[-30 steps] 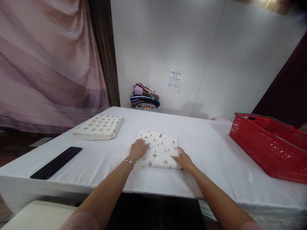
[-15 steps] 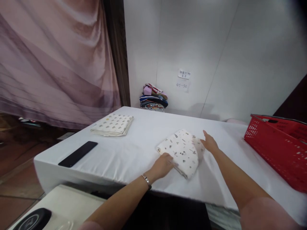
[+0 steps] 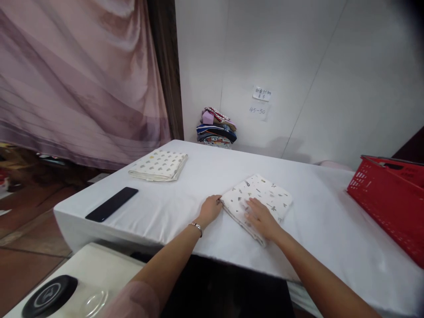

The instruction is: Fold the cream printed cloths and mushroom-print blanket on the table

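A folded white cloth (image 3: 265, 194) with small grey and tan prints lies at an angle on the white-covered table (image 3: 205, 172). At its left corner, my left hand (image 3: 211, 209) pinches the edge between thumb and fingers. My right hand (image 3: 261, 218) rests palm down on top of the cloth, its fingers stretched out and slightly blurred. Farther left sits a second folded cloth (image 3: 159, 165), cream with grey motifs and one yellow spot; neither hand touches it.
A black phone (image 3: 111, 204) lies near the table's left front edge. The red basket (image 3: 391, 198) stands on the right. Folded fabrics (image 3: 217, 128) are stacked by the wall. Below the table at left is a cream surface with a round black object (image 3: 49, 296).
My right hand has come from the cloth's far right side onto its top. My left hand has shifted from the front edge to the left corner, and the cloth lies flatter.
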Tool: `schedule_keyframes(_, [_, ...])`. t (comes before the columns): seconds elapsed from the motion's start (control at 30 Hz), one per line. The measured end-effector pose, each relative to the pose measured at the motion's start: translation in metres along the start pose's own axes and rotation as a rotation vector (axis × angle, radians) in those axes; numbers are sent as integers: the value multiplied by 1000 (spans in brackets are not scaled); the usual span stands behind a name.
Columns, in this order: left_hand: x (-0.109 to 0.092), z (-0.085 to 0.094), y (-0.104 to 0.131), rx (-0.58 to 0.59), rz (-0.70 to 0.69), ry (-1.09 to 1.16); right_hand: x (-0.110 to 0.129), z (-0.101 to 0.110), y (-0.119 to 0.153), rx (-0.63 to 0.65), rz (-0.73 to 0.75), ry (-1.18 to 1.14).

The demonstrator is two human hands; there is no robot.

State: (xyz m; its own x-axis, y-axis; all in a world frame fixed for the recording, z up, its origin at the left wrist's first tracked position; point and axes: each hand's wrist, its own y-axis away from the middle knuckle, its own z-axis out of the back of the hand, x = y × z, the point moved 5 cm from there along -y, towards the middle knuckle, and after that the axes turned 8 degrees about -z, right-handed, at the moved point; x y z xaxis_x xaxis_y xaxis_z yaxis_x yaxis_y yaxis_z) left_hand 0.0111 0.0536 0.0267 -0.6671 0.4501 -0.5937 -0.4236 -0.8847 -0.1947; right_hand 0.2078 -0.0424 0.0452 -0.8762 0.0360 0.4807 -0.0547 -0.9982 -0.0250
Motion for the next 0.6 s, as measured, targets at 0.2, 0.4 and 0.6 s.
schedule_keyframes(0.2, [0, -1, -3, -45, 24, -44, 21, -11, -4, 101, 6, 22])
schedule_keyframes(0.4, [4, -3, -5, -91, 17, -11, 46, -20, -29, 87, 107, 76])
schedule_keyframes(0.6, [18, -3, -9, -112, 111, 171, 54, -53, -35, 174, 219, 286])
